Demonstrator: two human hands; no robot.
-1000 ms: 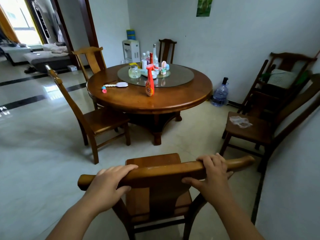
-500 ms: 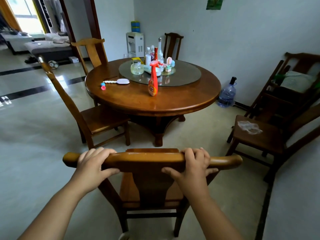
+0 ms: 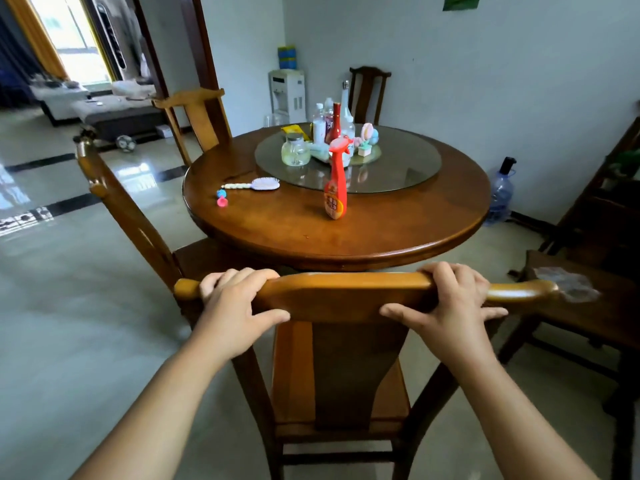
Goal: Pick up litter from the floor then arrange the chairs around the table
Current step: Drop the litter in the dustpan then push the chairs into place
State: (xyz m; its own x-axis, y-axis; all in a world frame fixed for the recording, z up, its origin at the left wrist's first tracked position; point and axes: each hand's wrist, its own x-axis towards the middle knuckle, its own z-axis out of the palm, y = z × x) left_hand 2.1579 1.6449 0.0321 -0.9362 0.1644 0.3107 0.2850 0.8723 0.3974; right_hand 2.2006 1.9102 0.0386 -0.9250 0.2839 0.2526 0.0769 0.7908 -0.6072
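Both hands grip the top rail of the wooden chair I am steering. Left hand is wrapped over the rail near its left end, fingers curled across the top, thumb under. Right hand is clamped the same way toward the right end. Nothing else is held.

The chair faces the round surface, its rail level with the near edge; the seat looks not yet tucked under.

Risks, as I judge them:
- The rail or seat front may strike the near edge, since the gap looks slim. A jolt could topple the orange spray bottle, which stands upright near that edge.
- The side chair at the left edge sits close; my chair's left legs could catch it if I drift left.
- The dark chair at right carries a crumpled plastic wrapper just beside the rail's right tip; brushing it could drop litter onto the floor.
- The glossy floor may let the legs skid.
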